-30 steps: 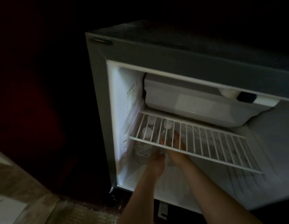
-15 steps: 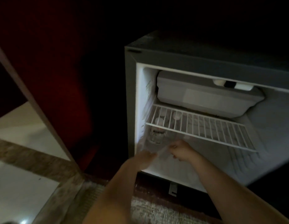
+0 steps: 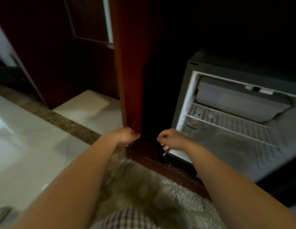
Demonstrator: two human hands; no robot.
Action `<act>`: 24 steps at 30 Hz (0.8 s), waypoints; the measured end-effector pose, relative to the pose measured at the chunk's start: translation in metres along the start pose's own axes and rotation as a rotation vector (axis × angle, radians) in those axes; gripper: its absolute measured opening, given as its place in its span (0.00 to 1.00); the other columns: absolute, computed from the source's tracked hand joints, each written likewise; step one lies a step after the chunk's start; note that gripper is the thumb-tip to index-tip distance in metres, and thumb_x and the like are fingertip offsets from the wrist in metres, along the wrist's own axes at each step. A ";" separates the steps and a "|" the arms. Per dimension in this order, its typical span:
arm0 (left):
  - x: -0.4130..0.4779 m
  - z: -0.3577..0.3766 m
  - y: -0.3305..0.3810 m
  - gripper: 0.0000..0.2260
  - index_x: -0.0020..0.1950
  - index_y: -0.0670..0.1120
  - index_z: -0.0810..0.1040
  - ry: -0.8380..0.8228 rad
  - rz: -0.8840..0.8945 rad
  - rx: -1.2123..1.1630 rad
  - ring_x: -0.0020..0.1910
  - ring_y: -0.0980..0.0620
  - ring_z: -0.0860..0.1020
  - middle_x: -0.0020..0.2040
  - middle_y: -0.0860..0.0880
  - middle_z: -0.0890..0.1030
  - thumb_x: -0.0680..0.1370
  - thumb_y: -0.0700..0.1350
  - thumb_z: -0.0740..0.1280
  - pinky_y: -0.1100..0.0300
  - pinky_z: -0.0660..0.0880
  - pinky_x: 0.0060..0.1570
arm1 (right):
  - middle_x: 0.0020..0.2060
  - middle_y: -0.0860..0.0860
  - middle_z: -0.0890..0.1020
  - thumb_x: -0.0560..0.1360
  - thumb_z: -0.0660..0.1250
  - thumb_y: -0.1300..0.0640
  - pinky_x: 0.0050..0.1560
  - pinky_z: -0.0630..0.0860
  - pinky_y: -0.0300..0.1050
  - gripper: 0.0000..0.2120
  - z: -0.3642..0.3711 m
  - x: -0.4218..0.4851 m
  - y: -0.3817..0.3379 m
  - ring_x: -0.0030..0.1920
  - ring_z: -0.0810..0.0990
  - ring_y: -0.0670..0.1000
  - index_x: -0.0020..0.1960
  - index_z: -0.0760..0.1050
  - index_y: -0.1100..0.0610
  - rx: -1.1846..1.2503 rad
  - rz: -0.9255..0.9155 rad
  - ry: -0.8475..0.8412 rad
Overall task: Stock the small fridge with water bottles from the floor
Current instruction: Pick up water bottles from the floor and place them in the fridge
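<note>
Moved: both hands, inside the small fridge half a second ago, are now out of it at mid-frame; the view has swung left toward the floor.
Left hand: loosely curled, holding nothing, just in front of the wooden cabinet post.
Right hand: loosely curled, holding nothing, beside the fridge's lower left corner.
Water bottles: a few stand under the wire shelf by the fridge's left wall, right of frame; caps show through the wires.
Done: those few bottles look stocked.
Left: likely more to fetch, since room remains to their right; the floor bottles are out of view on the tiled floor and rug.
</note>
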State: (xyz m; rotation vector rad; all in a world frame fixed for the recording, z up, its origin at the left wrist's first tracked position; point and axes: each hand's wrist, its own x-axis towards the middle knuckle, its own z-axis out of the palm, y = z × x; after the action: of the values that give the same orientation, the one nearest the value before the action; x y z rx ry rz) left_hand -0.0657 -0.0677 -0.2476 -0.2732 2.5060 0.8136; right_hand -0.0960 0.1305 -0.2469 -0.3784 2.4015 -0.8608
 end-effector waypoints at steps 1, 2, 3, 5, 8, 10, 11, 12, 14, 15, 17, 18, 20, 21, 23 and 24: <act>-0.014 -0.008 -0.013 0.19 0.58 0.40 0.75 0.020 -0.010 -0.011 0.54 0.44 0.79 0.59 0.40 0.79 0.81 0.54 0.56 0.53 0.73 0.57 | 0.51 0.55 0.79 0.80 0.59 0.51 0.45 0.76 0.47 0.13 0.008 -0.002 -0.018 0.47 0.80 0.52 0.59 0.74 0.56 -0.010 -0.021 -0.023; -0.029 -0.016 -0.031 0.20 0.60 0.38 0.75 0.041 -0.023 -0.021 0.54 0.43 0.79 0.58 0.39 0.79 0.81 0.53 0.57 0.53 0.74 0.56 | 0.52 0.54 0.79 0.80 0.58 0.51 0.46 0.75 0.47 0.13 0.018 -0.004 -0.038 0.47 0.80 0.51 0.60 0.73 0.56 -0.026 -0.045 -0.043; -0.043 -0.023 -0.046 0.22 0.61 0.37 0.75 0.052 -0.039 -0.019 0.54 0.42 0.79 0.58 0.39 0.80 0.81 0.53 0.57 0.52 0.74 0.57 | 0.51 0.54 0.78 0.80 0.58 0.51 0.46 0.75 0.46 0.13 0.027 -0.005 -0.055 0.47 0.80 0.51 0.60 0.73 0.57 -0.049 -0.071 -0.048; -0.071 -0.033 -0.081 0.22 0.62 0.36 0.75 0.086 -0.067 -0.025 0.56 0.41 0.79 0.57 0.38 0.80 0.81 0.53 0.57 0.50 0.74 0.60 | 0.51 0.54 0.79 0.80 0.59 0.52 0.45 0.74 0.46 0.13 0.050 -0.007 -0.090 0.47 0.81 0.53 0.59 0.74 0.58 -0.104 -0.117 -0.068; -0.104 -0.041 -0.129 0.22 0.65 0.37 0.73 0.122 -0.120 -0.045 0.55 0.42 0.79 0.60 0.39 0.78 0.81 0.53 0.57 0.50 0.73 0.62 | 0.51 0.54 0.79 0.79 0.60 0.52 0.42 0.74 0.45 0.13 0.088 -0.009 -0.131 0.46 0.81 0.53 0.58 0.75 0.59 -0.167 -0.180 -0.108; -0.123 -0.042 -0.163 0.21 0.66 0.37 0.72 0.135 -0.175 -0.056 0.54 0.42 0.78 0.61 0.39 0.77 0.81 0.51 0.57 0.51 0.73 0.61 | 0.51 0.56 0.80 0.79 0.61 0.52 0.47 0.75 0.46 0.14 0.119 -0.011 -0.156 0.48 0.80 0.54 0.59 0.75 0.59 -0.221 -0.221 -0.160; -0.129 -0.041 -0.178 0.21 0.65 0.36 0.72 0.138 -0.205 -0.059 0.55 0.42 0.78 0.60 0.38 0.77 0.81 0.51 0.57 0.51 0.73 0.60 | 0.52 0.56 0.80 0.79 0.61 0.52 0.51 0.75 0.48 0.14 0.133 -0.011 -0.165 0.50 0.80 0.55 0.59 0.75 0.59 -0.249 -0.236 -0.186; -0.134 -0.039 -0.194 0.21 0.64 0.36 0.73 0.140 -0.231 -0.064 0.56 0.41 0.78 0.60 0.38 0.78 0.81 0.51 0.57 0.51 0.73 0.60 | 0.53 0.56 0.80 0.78 0.62 0.52 0.54 0.76 0.50 0.14 0.147 -0.010 -0.174 0.51 0.80 0.56 0.60 0.75 0.59 -0.278 -0.248 -0.214; -0.139 -0.032 -0.220 0.21 0.64 0.37 0.74 0.149 -0.279 -0.071 0.58 0.41 0.77 0.61 0.38 0.78 0.80 0.52 0.58 0.52 0.72 0.61 | 0.53 0.56 0.80 0.78 0.62 0.53 0.56 0.77 0.51 0.15 0.173 -0.004 -0.187 0.52 0.80 0.56 0.60 0.76 0.60 -0.342 -0.265 -0.248; -0.141 -0.027 -0.230 0.21 0.64 0.38 0.75 0.153 -0.297 -0.074 0.59 0.42 0.77 0.62 0.39 0.77 0.80 0.52 0.58 0.52 0.72 0.63 | 0.54 0.57 0.80 0.78 0.63 0.53 0.55 0.77 0.51 0.15 0.183 0.001 -0.193 0.52 0.81 0.56 0.60 0.76 0.60 -0.374 -0.272 -0.259; -0.139 -0.015 -0.248 0.20 0.64 0.38 0.75 0.150 -0.315 -0.095 0.61 0.42 0.76 0.63 0.40 0.76 0.80 0.51 0.59 0.52 0.71 0.63 | 0.56 0.57 0.80 0.77 0.63 0.54 0.55 0.77 0.50 0.15 0.204 0.012 -0.203 0.52 0.81 0.56 0.60 0.77 0.60 -0.441 -0.279 -0.272; -0.136 -0.007 -0.255 0.19 0.64 0.39 0.75 0.153 -0.313 -0.116 0.60 0.42 0.76 0.63 0.40 0.76 0.80 0.51 0.60 0.52 0.71 0.63 | 0.57 0.57 0.80 0.77 0.63 0.54 0.56 0.77 0.50 0.15 0.212 0.015 -0.206 0.53 0.80 0.56 0.60 0.77 0.60 -0.475 -0.280 -0.274; -0.126 0.009 -0.270 0.18 0.63 0.40 0.76 0.163 -0.312 -0.181 0.60 0.43 0.76 0.63 0.41 0.77 0.79 0.50 0.61 0.51 0.71 0.63 | 0.58 0.58 0.79 0.78 0.63 0.54 0.57 0.76 0.50 0.16 0.232 0.026 -0.208 0.56 0.79 0.57 0.61 0.76 0.61 -0.522 -0.280 -0.283; -0.120 0.016 -0.275 0.17 0.62 0.41 0.76 0.170 -0.313 -0.216 0.60 0.44 0.76 0.62 0.42 0.77 0.79 0.50 0.62 0.52 0.72 0.62 | 0.59 0.58 0.79 0.78 0.63 0.54 0.59 0.76 0.50 0.16 0.241 0.032 -0.207 0.56 0.78 0.57 0.62 0.76 0.61 -0.530 -0.275 -0.284; -0.105 0.031 -0.281 0.17 0.63 0.41 0.75 0.180 -0.311 -0.286 0.61 0.45 0.75 0.62 0.42 0.77 0.78 0.48 0.63 0.53 0.71 0.62 | 0.59 0.58 0.78 0.77 0.63 0.54 0.59 0.76 0.51 0.16 0.259 0.047 -0.198 0.57 0.78 0.57 0.63 0.75 0.60 -0.526 -0.269 -0.272; -0.098 0.039 -0.282 0.17 0.65 0.41 0.74 0.186 -0.308 -0.322 0.62 0.45 0.75 0.64 0.43 0.76 0.78 0.47 0.63 0.54 0.70 0.63 | 0.60 0.58 0.77 0.77 0.63 0.55 0.58 0.75 0.49 0.17 0.268 0.055 -0.192 0.58 0.77 0.57 0.64 0.73 0.59 -0.523 -0.266 -0.260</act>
State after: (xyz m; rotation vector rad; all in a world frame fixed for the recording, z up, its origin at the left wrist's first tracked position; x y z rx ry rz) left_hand 0.1264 -0.2673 -0.3661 -0.8562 2.4018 1.0991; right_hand 0.0312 -0.1702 -0.3156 -0.9636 2.3295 -0.2452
